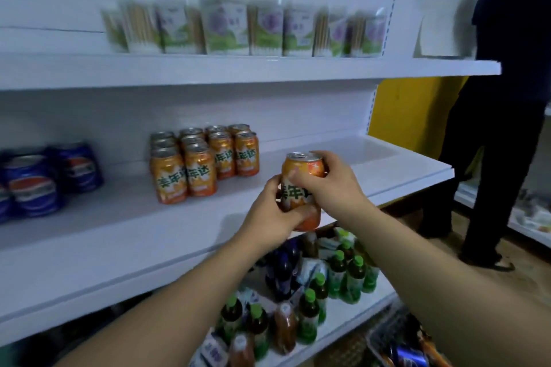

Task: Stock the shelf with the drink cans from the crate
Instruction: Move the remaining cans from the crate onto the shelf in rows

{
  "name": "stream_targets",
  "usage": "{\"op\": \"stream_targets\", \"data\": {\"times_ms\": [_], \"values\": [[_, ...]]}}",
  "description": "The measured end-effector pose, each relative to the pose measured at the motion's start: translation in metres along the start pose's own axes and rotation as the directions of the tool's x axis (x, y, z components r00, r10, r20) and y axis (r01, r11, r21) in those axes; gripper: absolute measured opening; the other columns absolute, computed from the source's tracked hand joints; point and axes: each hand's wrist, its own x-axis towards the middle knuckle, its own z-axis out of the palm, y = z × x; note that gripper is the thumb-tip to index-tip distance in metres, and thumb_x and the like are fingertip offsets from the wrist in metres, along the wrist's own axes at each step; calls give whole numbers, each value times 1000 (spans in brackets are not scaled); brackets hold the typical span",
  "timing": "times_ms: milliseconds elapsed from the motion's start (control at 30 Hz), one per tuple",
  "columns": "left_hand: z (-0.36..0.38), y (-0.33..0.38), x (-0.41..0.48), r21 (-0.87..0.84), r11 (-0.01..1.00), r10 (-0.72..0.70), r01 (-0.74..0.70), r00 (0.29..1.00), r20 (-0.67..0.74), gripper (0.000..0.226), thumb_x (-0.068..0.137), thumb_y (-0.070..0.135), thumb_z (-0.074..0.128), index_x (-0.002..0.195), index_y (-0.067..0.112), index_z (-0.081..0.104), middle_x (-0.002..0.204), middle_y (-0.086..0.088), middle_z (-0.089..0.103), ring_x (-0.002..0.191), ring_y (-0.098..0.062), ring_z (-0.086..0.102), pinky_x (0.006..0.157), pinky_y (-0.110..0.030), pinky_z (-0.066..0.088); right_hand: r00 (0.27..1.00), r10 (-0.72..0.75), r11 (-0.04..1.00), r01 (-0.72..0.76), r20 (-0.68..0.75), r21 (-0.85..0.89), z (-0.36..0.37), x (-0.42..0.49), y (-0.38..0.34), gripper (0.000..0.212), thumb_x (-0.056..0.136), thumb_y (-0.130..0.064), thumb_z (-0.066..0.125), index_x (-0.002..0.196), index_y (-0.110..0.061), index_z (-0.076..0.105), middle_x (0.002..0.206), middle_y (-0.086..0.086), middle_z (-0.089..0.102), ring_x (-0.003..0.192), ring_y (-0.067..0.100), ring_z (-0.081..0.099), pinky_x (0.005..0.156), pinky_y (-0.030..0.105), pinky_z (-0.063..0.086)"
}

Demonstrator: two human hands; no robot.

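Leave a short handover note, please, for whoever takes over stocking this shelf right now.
Left hand: grips the lower part of the orange can.
Right hand: grips its upper part.
The can is roughly upright, held at the front edge of the middle shelf, right of the shelved orange cans; blue cans stand far left.
Done: a block of orange cans shelved.
Left: set this one beside them, then fetch more from the crate, partly visible lower right.
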Motion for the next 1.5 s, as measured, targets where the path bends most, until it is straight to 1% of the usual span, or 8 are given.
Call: {"op": "stream_targets", "data": {"times_ms": [133, 233, 367, 500, 733, 1033, 1300, 1500], "values": [[-49, -15, 0, 90, 993, -74, 76, 997, -18, 52, 80, 22, 74, 123, 28, 44, 110, 11, 60, 90, 4, 56, 67, -8, 45, 993, 21, 990, -37, 118, 136, 42, 20, 4, 42, 79, -21, 76, 117, -17, 58, 95, -3, 68, 83, 11, 68, 71, 26, 57], [-80, -30, -2, 330, 935, -130, 129, 991, -20, 59, 80, 34, 73, 131, 24, 46, 126, 8, 56, 112, -7, 54, 85, -17, 42, 983, 12, 986, -42, 184, 161, 66, 34, 7, 41, 81, -18, 74, 118, -17, 57, 93, -5, 68, 79, 5, 67, 62, 20, 54], [-115, -53, -4, 771, 600, -245, 213, 966, -76, 69, 85, 61, 54, 143, 27, 38, 152, 4, 34, 137, -18, 33, 113, -41, 27, 966, -7, 990, -30, 258, 140, 89, 47, 12, 38, 82, -17, 72, 115, -24, 52, 93, -11, 63, 83, 2, 60, 61, 17, 46], [-127, -71, -7, 910, 354, -415, 214, 908, -52, 71, 86, 75, 26, 148, 43, 15, 161, 9, 0, 148, -20, -5, 112, -62, -5, 954, -43, 996, 17, 295, 91, 105, 56, 24, 44, 80, -19, 72, 116, -27, 51, 102, -10, 62, 97, 13, 61, 82, 32, 51], [-126, -83, -7, 922, 330, -374, 204, 925, -71, 75, 84, 77, 21, 149, 42, 7, 160, 12, -5, 147, -15, -9, 114, -58, -7, 923, -85, 996, 89, 375, 7, 113, 84, 44, 69, 79, -40, 74, 139, -33, 41, 129, 0, 45, 116, 18, 51, 103, 42, 44], [-125, -86, -5, 921, 324, -366, 216, 926, -89, 74, 84, 77, 20, 149, 43, 8, 161, 12, -3, 147, -13, -8, 115, -58, -5, 944, -164, 974, 201, 285, -107, 135, 112, 66, 55, 95, -42, 55, 144, -28, 34, 134, 1, 55, 118, 23, 56, 94, 34, 46], [-125, -88, -6, 922, 326, -355, 210, 931, -87, 73, 85, 76, 19, 149, 43, 6, 160, 12, -4, 147, -13, -10, 115, -57, -6, 942, -226, 947, 272, 249, -169, 152, 130, 72, 65, 92, -50, 52, 148, -25, 30, 146, 8, 38, 126, 29, 48, 103, 51, 43], [-124, -88, -5, 922, 325, -363, 212, 928, -85, 73, 85, 76, 19, 149, 43, 5, 160, 13, -6, 147, -13, -11, 116, -57, -5, 958, -232, 947, 262, 168, -188, 164, 130, 81, 57, 97, -40, 51, 147, -25, 28, 141, 4, 48, 121, 27, 53, 97, 39, 44]]}}
